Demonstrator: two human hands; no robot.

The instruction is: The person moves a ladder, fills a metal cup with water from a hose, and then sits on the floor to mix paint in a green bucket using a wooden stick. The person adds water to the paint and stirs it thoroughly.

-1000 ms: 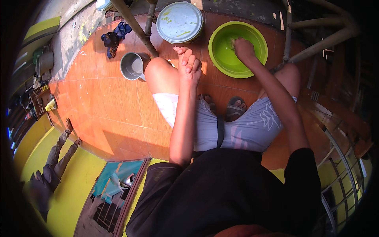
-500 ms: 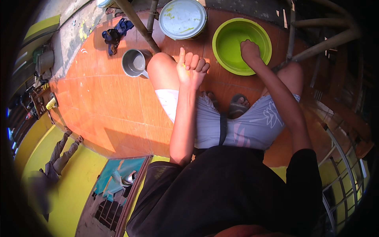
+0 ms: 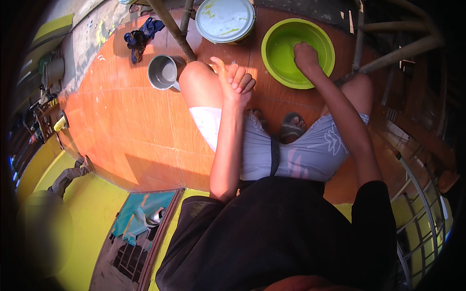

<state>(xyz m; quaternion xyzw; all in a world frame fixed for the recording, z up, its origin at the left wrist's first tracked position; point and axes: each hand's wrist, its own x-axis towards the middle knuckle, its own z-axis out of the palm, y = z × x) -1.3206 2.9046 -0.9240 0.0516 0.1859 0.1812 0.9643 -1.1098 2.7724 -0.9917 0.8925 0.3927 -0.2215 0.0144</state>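
Note:
My right hand (image 3: 306, 55) is over the inside of a lime-green basin (image 3: 270, 44). Its fingers are curled closed; whatever they may hold is hidden, and the liquid in the basin looks green. In front of my left knee I hold up my left hand (image 3: 235, 81), fingers folded toward the palm and thumb sticking out. Nothing shows in it. A grey mug-like dipper (image 3: 164, 72) with a pale handle stands on the floor left of that knee. Beyond my left hand stands a white bucket with a yellow-smeared lid (image 3: 225, 20).
Bamboo poles (image 3: 167, 22) slant down between dipper and bucket, and more poles (image 3: 407, 51) cross at the right. Dark blue sandals (image 3: 141, 40) lie on the orange tiled floor (image 3: 121, 116). Another person (image 3: 68, 180) is by the yellow wall at the left.
My left thumb has tipped leftward and its fingers have folded in further. The right hand stays over the basin, slightly shifted. At the left, the other person has changed posture.

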